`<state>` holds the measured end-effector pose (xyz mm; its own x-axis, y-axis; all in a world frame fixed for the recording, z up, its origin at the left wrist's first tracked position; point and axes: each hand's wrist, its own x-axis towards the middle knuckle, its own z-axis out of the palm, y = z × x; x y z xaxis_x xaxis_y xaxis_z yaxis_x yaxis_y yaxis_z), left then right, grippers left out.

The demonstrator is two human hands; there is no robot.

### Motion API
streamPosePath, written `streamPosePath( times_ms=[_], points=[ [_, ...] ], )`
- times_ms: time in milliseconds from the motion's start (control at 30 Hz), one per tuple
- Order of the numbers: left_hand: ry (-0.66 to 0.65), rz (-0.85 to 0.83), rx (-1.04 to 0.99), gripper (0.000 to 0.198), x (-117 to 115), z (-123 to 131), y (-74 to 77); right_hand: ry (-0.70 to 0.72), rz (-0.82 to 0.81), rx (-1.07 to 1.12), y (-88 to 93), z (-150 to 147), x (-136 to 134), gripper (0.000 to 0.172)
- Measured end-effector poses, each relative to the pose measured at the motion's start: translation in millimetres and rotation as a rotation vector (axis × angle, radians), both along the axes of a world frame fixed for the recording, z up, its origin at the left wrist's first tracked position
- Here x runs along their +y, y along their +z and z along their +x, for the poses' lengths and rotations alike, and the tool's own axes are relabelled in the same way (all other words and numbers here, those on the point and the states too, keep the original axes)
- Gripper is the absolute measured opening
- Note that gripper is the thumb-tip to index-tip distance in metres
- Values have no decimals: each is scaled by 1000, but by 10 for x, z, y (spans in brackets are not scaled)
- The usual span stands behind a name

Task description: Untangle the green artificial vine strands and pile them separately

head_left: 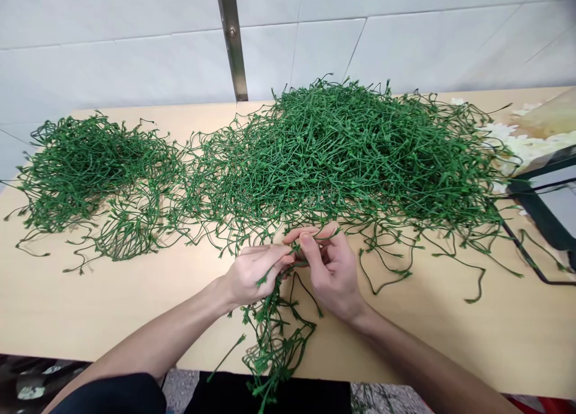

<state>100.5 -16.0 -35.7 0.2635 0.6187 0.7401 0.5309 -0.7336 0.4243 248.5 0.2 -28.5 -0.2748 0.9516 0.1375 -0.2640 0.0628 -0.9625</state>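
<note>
My left hand [254, 273] is closed around a bunch of green plastic stems [274, 330] that hangs down over the near table edge. My right hand [328, 264] meets it just to the right, thumb and fingers pinched on a single green stem at the top of that bunch. Both hands sit at the front edge of a big heap of tangled green stems [351, 150] in the middle of the light wooden table [90, 306].
A smaller heap of green stems [85, 174] lies at the left. White artificial flowers [522, 144] lie at the far right beside a clear bag and a dark metal frame [540, 216]. A white tiled wall with a metal strip [231, 39] stands behind.
</note>
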Motion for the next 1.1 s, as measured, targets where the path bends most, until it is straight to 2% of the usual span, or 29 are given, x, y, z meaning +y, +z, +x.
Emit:
streamPosePath(
  times_ms=[333, 633, 800, 967, 1100],
  points=[
    [-6, -25, -21, 16, -12, 0, -38, -64, 86, -25, -10, -14, 9, 8],
    [-79, -185, -70, 21, 0, -29, 58, -79, 518, -99, -148, 73, 120, 19],
    [-121, -295, -104, 33, 17, -38, 53, -36, 588, -94, -164, 104, 148, 22],
    [-272, -490, -52, 38, 38, -34, 92, 21, 655, -131, -146, 135, 170, 24],
    [-361, -483, -40, 37, 46, -27, 101, 21, 685, -171, -119, 135, 190, 20]
  ],
)
